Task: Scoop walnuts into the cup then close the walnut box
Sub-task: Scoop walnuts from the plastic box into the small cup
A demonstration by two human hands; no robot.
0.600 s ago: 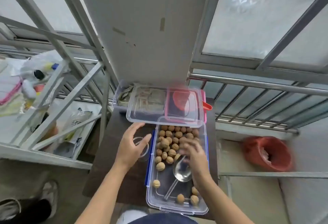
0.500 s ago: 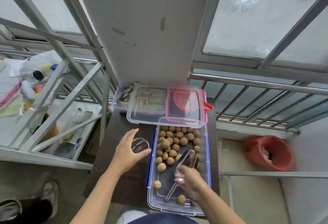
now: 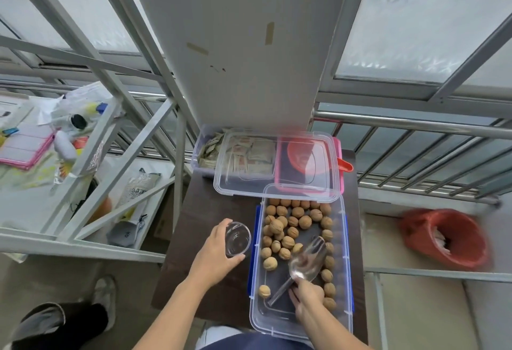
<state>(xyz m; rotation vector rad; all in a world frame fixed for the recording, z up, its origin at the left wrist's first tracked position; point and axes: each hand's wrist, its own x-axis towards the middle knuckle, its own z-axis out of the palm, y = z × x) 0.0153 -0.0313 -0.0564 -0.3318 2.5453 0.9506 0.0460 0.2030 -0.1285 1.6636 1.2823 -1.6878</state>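
Head camera, looking down on a dark brown table (image 3: 210,211): a person's left hand (image 3: 214,255) wraps its fingers around a small clear plastic cup (image 3: 237,238), holding it upright just to the left of an open walnut box (image 3: 300,322). The right hand (image 3: 306,295) reaches into the near end of the box and is closed on the handle of a clear plastic scoop (image 3: 306,259), whose bowl points away from the person and lies among the walnuts (image 3: 288,227). No walnut can be made out inside the scoop or the cup. The nuts are spread over the far half and along the right wall of the transparent box, which has blue clips on its long sides; a single nut sits apart near the left wall. The clear lid (image 3: 277,166) lies flat beyond the box, its near edge overlapping the far rim, and rests across two other containers, one holding paper packets (image 3: 243,153), the other pink with a red funnel-like scoop (image 3: 304,155) inside. A red bag (image 3: 446,236) sits on the floor to the right.
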